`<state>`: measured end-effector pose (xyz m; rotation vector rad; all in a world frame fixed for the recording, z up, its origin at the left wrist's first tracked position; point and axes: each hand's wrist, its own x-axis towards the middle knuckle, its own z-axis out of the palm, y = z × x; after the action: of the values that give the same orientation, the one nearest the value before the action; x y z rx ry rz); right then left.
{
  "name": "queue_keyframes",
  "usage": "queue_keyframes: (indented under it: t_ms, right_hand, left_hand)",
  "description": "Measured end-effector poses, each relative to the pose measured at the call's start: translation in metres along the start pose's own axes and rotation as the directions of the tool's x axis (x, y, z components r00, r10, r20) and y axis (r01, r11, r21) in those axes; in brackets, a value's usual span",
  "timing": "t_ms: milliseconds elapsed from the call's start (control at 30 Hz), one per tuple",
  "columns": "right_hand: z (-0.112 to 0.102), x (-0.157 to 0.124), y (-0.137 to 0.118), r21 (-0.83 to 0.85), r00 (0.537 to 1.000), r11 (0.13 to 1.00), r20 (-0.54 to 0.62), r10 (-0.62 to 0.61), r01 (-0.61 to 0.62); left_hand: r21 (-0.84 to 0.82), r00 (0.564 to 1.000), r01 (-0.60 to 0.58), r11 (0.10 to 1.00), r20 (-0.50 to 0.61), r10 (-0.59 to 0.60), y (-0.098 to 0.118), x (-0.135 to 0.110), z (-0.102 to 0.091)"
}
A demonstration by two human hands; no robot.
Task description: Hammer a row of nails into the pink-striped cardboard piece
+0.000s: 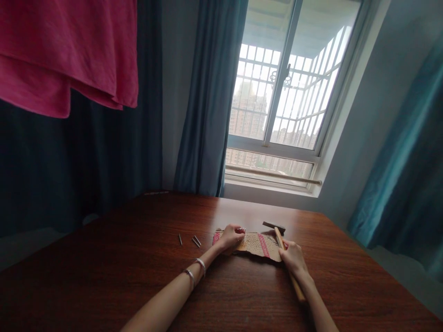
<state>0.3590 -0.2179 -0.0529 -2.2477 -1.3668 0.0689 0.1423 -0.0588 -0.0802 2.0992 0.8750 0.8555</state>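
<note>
My right hand (293,256) is closed around the wooden handle of a hammer (278,237), whose dark head is raised over the right end of a piece of brown cardboard (254,246). The cardboard lies on the table, dotted with many small holes, and has pink bands across it and a ragged near edge. Over its left part, my left hand (232,237) is closed with thumb and fingertips together; whatever is between them is too small to make out. Left of that hand lie several short metal pins (196,240), apart from the cardboard.
The glossy brown wooden table (155,267) spreads around the work. Behind it stand a barred window (277,92) and blue curtains (207,101). A pink cloth (86,50) hangs at the upper left, above the table's height. Two bracelets (195,272) circle my left wrist.
</note>
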Motion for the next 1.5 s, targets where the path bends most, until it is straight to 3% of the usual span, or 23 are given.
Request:
queue_keyframes:
  t_ms: [667, 833, 1233, 1400, 1500]
  right_hand:
    - [0.001, -0.007, -0.003, -0.272, 0.997, 0.962, 0.072, 0.002, 0.017]
    - [0.005, -0.007, -0.001, -0.266, 0.997, 0.962, 0.067, -0.039, 0.055]
    - [0.014, -0.008, -0.001, -0.272, 0.998, 0.962, 0.057, -0.002, 0.018]
    - [0.012, -0.01, -0.002, -0.318, 0.999, 0.948, 0.048, -0.004, 0.019]
    - [0.008, -0.012, -0.005, -0.334, 0.999, 0.942, 0.032, -0.014, 0.024]
  left_hand:
    - [-0.02, 1.0, 0.027, 0.999, 0.004, -0.027, 0.003, -0.003, 0.001]
    - [-0.001, 1.0, 0.03, 1.0, 0.004, -0.03, 0.004, -0.003, -0.001]
    - [-0.048, 0.999, 0.049, 0.998, 0.006, -0.049, 0.007, -0.003, -0.003]
    - [-0.109, 0.997, -0.027, 0.994, -0.08, 0.018, 0.008, -0.003, -0.005]
    - [-0.17, 0.99, -0.074, 0.983, -0.128, 0.052, 0.018, -0.001, -0.018]
